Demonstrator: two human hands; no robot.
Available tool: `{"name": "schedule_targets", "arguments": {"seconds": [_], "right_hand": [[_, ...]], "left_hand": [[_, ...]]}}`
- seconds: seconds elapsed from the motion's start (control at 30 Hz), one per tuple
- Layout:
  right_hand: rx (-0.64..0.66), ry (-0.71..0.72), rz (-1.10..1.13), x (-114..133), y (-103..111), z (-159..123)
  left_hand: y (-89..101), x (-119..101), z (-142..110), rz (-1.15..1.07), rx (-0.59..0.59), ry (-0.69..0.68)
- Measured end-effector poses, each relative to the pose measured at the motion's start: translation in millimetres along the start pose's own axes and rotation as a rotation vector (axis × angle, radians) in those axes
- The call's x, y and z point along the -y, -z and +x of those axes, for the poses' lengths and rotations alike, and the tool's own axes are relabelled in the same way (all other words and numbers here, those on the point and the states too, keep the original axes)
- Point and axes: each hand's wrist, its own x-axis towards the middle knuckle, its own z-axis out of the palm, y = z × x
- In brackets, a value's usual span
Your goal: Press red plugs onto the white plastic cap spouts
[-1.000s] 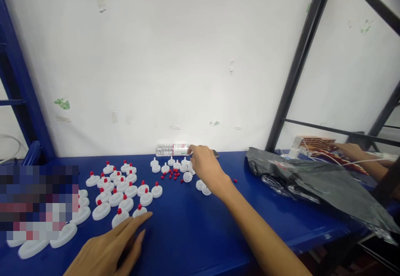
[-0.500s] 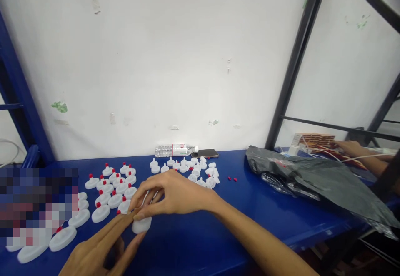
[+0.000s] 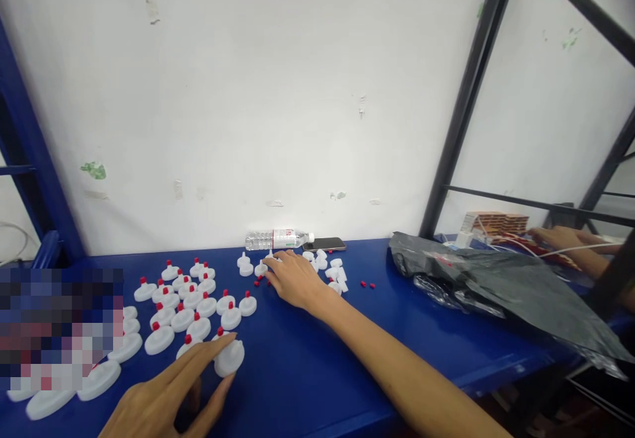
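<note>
- Left hand (image 3: 166,386): thumb and fingers slightly parted, pinching a white cap (image 3: 229,361) at its two o'clock.
- Right hand (image 3: 296,280): at the cap's one o'clock, half-curled by small white nozzles (image 3: 260,269); cannot tell whether it grips one.
- Red-tipped caps (image 3: 182,320): the held cap's eleven o'clock.

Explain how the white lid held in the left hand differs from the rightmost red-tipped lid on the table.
The rightmost red-tipped lid has a red tip; the held lid shows none.
The held lid is tilted in the left hand; the rightmost red-tipped lid stands upright on the blue table.
Both are white and round.
</note>
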Motion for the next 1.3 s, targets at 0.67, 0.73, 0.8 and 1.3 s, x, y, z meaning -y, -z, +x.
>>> {"name": "schedule_targets", "arguments": {"seconds": [0.67,0.73,0.8,1.3], "right_hand": [[0.105,-0.108,-0.074,9,-2,2],[0.126,-0.109,-0.063,7,-1,3],[0.136,-0.112,-0.054,5,-1,4],[-0.037,-0.123,0.295,-1,16,2]], "left_hand": [[10.7,-13,14,-0.021,0.002,-0.095],[10.5,-14,15,-0.008,0.001,-0.098],[10.4,-14,15,-0.005,0.001,-0.107],[8.6,-11,8,-0.024,0.014,-0.053]]}}
